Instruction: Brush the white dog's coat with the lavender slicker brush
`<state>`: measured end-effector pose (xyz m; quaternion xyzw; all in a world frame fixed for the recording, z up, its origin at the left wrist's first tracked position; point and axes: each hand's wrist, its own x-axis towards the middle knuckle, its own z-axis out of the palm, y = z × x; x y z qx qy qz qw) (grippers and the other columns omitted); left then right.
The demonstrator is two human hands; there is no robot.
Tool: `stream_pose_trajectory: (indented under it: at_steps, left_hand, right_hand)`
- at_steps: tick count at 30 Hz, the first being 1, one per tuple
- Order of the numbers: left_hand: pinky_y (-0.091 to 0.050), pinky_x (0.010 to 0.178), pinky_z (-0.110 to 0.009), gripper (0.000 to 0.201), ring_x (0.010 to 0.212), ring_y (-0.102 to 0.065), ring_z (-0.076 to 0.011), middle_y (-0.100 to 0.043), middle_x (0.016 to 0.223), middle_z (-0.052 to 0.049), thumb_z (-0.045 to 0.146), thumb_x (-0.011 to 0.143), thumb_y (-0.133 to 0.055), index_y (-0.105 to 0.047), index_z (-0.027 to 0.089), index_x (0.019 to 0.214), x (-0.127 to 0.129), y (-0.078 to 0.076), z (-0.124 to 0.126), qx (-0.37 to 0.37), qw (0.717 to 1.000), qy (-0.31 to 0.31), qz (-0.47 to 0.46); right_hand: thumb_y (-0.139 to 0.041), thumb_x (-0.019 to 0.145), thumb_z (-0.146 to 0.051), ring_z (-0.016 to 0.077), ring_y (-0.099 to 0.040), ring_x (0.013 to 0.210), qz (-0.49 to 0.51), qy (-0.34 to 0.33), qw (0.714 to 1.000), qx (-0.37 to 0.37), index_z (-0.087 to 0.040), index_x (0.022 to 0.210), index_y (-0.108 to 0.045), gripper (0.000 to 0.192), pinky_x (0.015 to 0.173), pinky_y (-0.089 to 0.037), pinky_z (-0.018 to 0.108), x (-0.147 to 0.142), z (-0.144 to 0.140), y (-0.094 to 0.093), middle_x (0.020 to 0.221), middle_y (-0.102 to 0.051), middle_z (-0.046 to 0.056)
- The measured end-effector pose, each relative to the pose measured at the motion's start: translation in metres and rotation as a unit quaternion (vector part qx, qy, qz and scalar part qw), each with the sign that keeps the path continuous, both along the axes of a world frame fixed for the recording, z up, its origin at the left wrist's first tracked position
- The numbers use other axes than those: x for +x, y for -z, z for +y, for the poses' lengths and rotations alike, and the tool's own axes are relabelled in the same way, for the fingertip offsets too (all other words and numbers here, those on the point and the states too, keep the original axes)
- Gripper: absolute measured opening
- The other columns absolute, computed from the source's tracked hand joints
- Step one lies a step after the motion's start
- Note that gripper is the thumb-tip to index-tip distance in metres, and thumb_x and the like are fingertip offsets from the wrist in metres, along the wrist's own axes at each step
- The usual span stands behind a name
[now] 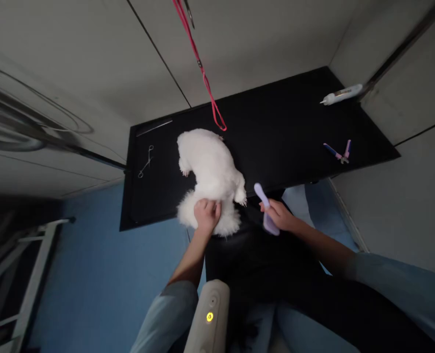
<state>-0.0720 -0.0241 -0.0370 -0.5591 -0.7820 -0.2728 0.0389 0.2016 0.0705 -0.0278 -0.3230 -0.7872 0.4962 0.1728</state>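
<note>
The small white dog [210, 171] lay at the table's [276, 127] near edge, its fluffy rear overhanging the rim. The left hand [206, 214] was closed into the fur there, pinching a tuft; the right hand [280, 215] was wrapped around a lilac brush [264, 206] just beside the dog. A squirm could tip it off the edge — the red leash [203, 73] hung slack.

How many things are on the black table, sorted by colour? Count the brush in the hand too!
White: 2, the fluffy dog and the bottle
Purple: 2, the brush held in the right hand and the nail clippers
Silver: 2, the forceps and the metal comb
Red: 1, the leash
Total: 7
The left hand grips the dog's fur.
</note>
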Motion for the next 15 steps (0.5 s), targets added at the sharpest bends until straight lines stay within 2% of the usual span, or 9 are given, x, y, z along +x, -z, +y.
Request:
stream_pose_trajectory:
  at_steps: [2, 4, 6, 8, 10, 11, 13, 15]
  left_hand:
    - [-0.039, 0.071, -0.035, 0.022, 0.071, -0.048, -0.0216, -0.047, 0.067, -0.004, 0.028, 0.081, -0.057, -0.048, 0.022, 0.062, -0.017, 0.004, 0.002, 0.029, 0.998, -0.029, -0.038]
    - [-0.038, 0.067, -0.032, 0.019, 0.068, -0.047, -0.0192, -0.046, 0.065, -0.002, 0.026, 0.079, -0.053, -0.045, 0.023, 0.062, -0.029, 0.007, 0.0, 0.047, 0.992, -0.072, -0.092]
    - [-0.036, 0.061, -0.029, 0.021, 0.061, -0.043, -0.0162, -0.044, 0.06, 0.001, 0.03, 0.078, -0.053, -0.044, 0.023, 0.06, -0.034, 0.012, -0.004, 0.036, 0.982, -0.086, -0.163]
    - [-0.034, 0.056, -0.027, 0.026, 0.055, -0.041, -0.014, -0.042, 0.054, 0.003, 0.036, 0.078, -0.055, -0.046, 0.022, 0.058, -0.036, 0.018, -0.009, 0.025, 0.968, -0.079, -0.236]
    - [-0.034, 0.053, -0.027, 0.029, 0.053, -0.042, -0.0133, -0.044, 0.053, 0.003, 0.041, 0.077, -0.057, -0.049, 0.021, 0.057, -0.037, 0.024, -0.012, 0.034, 0.954, -0.074, -0.289]
    - [-0.034, 0.053, -0.027, 0.03, 0.053, -0.043, -0.0133, -0.046, 0.053, 0.002, 0.042, 0.076, -0.059, -0.05, 0.021, 0.057, -0.038, 0.027, -0.013, 0.043, 0.948, -0.074, -0.306]
    - [-0.036, 0.052, -0.027, 0.026, 0.054, -0.045, -0.0134, -0.049, 0.053, 0.002, 0.04, 0.071, -0.063, -0.053, 0.02, 0.056, -0.041, 0.03, -0.013, 0.055, 0.939, -0.074, -0.331]
    - [-0.038, 0.053, -0.027, 0.022, 0.054, -0.047, -0.0136, -0.051, 0.054, 0.002, 0.034, 0.065, -0.068, -0.054, 0.02, 0.056, -0.046, 0.033, -0.012, 0.048, 0.934, -0.066, -0.348]
  right_hand:
    - [-0.041, 0.094, -0.028, 0.0213, -0.062, 0.087, 0.043, 0.067, 0.997, 0.004, -0.021, 0.091, -0.059, 0.02, 0.087, -0.052, 0.039, -0.033, 0.0, -0.007, 0.091, -0.065, 0.008]
    - [-0.049, 0.09, -0.03, 0.0209, -0.06, 0.086, 0.064, 0.082, 0.995, -0.001, -0.021, 0.09, -0.057, 0.012, 0.084, -0.052, 0.037, -0.071, 0.003, -0.009, 0.089, -0.063, 0.007]
    - [-0.057, 0.084, -0.03, 0.0193, -0.058, 0.079, 0.066, 0.099, 0.992, -0.032, -0.022, 0.087, -0.055, 0.008, 0.08, -0.052, 0.036, -0.1, 0.01, -0.005, 0.083, -0.061, 0.003]
    - [-0.059, 0.081, -0.03, 0.0189, -0.057, 0.078, 0.077, 0.174, 0.981, -0.043, -0.023, 0.087, -0.054, 0.01, 0.079, -0.053, 0.036, -0.114, 0.017, 0.0, 0.081, -0.059, 0.002]
    - [-0.059, 0.081, -0.032, 0.0207, -0.058, 0.086, 0.12, 0.258, 0.959, -0.015, -0.023, 0.091, -0.054, 0.014, 0.085, -0.052, 0.038, -0.114, 0.014, 0.005, 0.089, -0.06, 0.004]
    - [-0.06, 0.082, -0.033, 0.0215, -0.059, 0.092, 0.151, 0.275, 0.95, -0.002, -0.023, 0.092, -0.054, 0.016, 0.087, -0.051, 0.038, -0.112, 0.009, 0.007, 0.094, -0.061, 0.005]
    - [-0.063, 0.08, -0.038, 0.0217, -0.06, 0.095, 0.201, 0.234, 0.951, -0.021, -0.023, 0.094, -0.053, 0.022, 0.086, -0.051, 0.036, -0.107, -0.009, 0.011, 0.099, -0.062, 0.006]
    - [-0.065, 0.077, -0.042, 0.0206, -0.06, 0.089, 0.21, 0.162, 0.96, -0.089, -0.024, 0.093, -0.054, 0.027, 0.081, -0.052, 0.035, -0.102, -0.024, 0.018, 0.096, -0.062, 0.005]
